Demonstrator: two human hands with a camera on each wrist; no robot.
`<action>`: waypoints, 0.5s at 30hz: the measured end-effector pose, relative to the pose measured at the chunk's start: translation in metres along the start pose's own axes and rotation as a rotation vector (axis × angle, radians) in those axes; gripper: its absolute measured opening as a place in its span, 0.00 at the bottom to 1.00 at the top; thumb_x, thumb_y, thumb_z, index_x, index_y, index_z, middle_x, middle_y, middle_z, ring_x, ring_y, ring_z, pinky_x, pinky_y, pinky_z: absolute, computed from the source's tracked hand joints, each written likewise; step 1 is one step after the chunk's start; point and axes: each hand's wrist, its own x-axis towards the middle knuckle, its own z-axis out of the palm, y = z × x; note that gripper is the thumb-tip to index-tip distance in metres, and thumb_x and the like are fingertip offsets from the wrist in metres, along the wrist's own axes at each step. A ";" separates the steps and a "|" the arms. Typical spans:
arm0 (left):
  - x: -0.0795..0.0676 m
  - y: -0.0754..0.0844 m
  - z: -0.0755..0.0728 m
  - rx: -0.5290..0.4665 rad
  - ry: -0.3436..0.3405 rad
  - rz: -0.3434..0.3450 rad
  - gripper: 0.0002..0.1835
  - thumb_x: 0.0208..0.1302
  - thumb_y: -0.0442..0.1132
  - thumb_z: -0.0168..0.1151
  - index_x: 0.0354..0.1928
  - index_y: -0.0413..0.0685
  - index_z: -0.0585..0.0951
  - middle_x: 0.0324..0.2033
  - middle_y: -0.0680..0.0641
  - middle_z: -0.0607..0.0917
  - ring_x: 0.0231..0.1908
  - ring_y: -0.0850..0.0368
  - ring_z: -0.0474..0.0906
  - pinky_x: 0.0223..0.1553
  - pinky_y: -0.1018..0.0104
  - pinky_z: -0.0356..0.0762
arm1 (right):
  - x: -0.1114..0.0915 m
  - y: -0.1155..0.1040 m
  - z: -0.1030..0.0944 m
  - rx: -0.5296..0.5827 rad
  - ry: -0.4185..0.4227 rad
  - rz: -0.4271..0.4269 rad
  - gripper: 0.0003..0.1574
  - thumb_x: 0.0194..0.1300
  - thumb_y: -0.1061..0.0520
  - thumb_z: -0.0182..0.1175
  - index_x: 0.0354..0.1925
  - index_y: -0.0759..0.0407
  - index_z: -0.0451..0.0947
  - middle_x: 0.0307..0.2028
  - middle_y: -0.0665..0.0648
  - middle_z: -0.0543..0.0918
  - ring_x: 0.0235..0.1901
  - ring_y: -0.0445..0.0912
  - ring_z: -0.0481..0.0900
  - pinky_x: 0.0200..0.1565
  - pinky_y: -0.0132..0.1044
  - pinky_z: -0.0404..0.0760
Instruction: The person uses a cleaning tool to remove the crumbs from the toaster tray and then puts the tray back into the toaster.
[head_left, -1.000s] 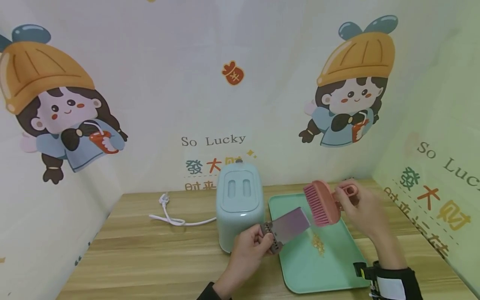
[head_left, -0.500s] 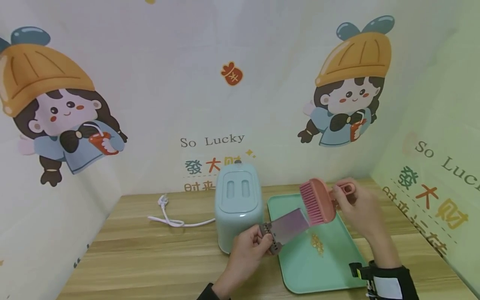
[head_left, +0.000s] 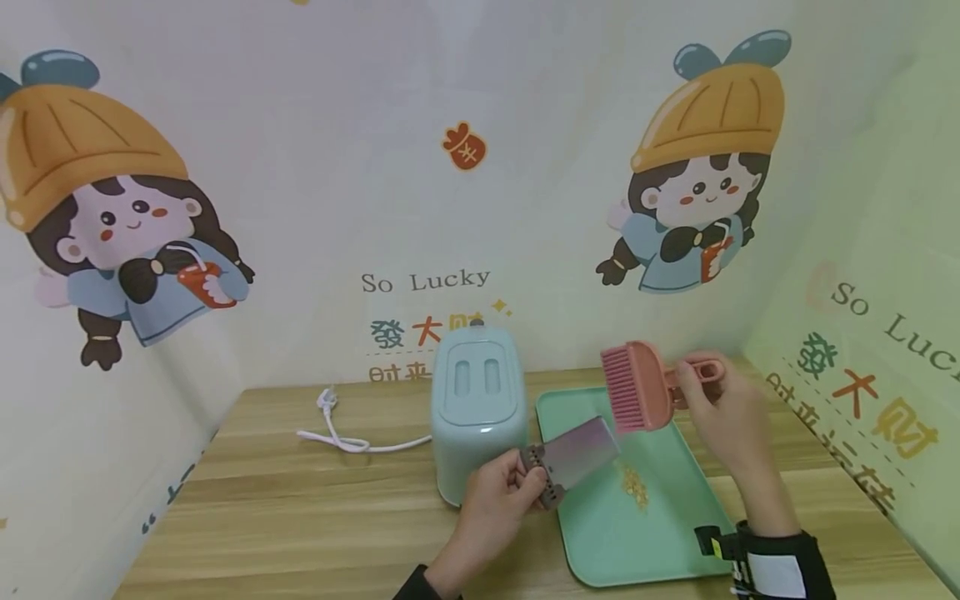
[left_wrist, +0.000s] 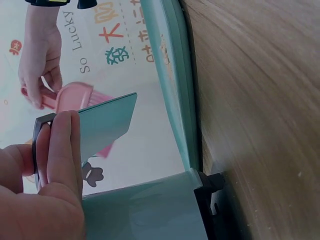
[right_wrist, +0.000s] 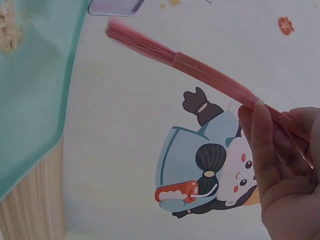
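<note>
My left hand [head_left: 501, 493] pinches the dark end piece of a crumb tray [head_left: 581, 454], a thin shiny metal plate that slants up to the right. My right hand [head_left: 729, 412] grips the handle of a pink brush [head_left: 647, 387], its bristles pointing left beside the plate's far end. In the right wrist view the brush [right_wrist: 215, 77] appears edge-on, with fingers and thumb on its handle. The left wrist view has the plate [left_wrist: 107, 120] in front of the bristles; whether they touch cannot be told. Light crumbs [head_left: 635, 487] lie on the green serving tray [head_left: 637, 550] below.
A pale blue toaster [head_left: 480, 442] with a lid on top stands just left of the serving tray, close behind my left hand. Its white cord [head_left: 360, 446] and plug lie on the wooden table [head_left: 300, 517]. A printed cloth [head_left: 420, 208] hangs behind and at both sides.
The brush first shifted a little left to the plate's far end, then rose slightly, with my right hand. My left hand and the crumb tray have stayed nearly still.
</note>
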 end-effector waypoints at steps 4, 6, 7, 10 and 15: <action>0.001 0.001 0.000 -0.002 0.001 -0.009 0.13 0.74 0.37 0.66 0.30 0.43 0.75 0.27 0.53 0.83 0.30 0.64 0.80 0.35 0.69 0.88 | 0.002 -0.001 0.000 0.045 -0.008 -0.037 0.05 0.71 0.69 0.65 0.45 0.71 0.83 0.31 0.63 0.89 0.27 0.26 0.81 0.30 0.17 0.79; 0.001 0.001 0.000 -0.004 0.003 -0.012 0.13 0.75 0.37 0.65 0.30 0.42 0.76 0.27 0.53 0.84 0.30 0.65 0.80 0.35 0.71 0.88 | 0.001 -0.002 0.001 0.031 -0.067 -0.068 0.05 0.70 0.69 0.66 0.44 0.68 0.83 0.31 0.60 0.89 0.26 0.30 0.83 0.29 0.18 0.80; 0.001 0.001 0.000 -0.002 0.005 -0.013 0.13 0.75 0.37 0.65 0.30 0.42 0.76 0.27 0.53 0.84 0.30 0.65 0.80 0.35 0.72 0.87 | 0.001 -0.002 0.001 0.022 -0.100 -0.082 0.05 0.70 0.69 0.66 0.44 0.67 0.83 0.31 0.59 0.89 0.25 0.32 0.83 0.28 0.19 0.80; 0.001 0.001 0.001 -0.004 0.010 -0.009 0.13 0.75 0.37 0.65 0.31 0.41 0.77 0.28 0.52 0.85 0.30 0.64 0.81 0.34 0.73 0.87 | 0.000 -0.004 0.001 -0.031 -0.170 -0.137 0.06 0.68 0.69 0.68 0.42 0.64 0.84 0.29 0.55 0.89 0.23 0.35 0.82 0.25 0.22 0.78; 0.001 0.001 0.001 -0.015 0.020 -0.005 0.13 0.75 0.36 0.65 0.30 0.42 0.76 0.27 0.52 0.84 0.30 0.63 0.80 0.34 0.72 0.87 | 0.001 -0.006 -0.005 -0.049 -0.214 -0.174 0.07 0.66 0.70 0.68 0.41 0.63 0.83 0.28 0.52 0.87 0.22 0.33 0.77 0.24 0.23 0.76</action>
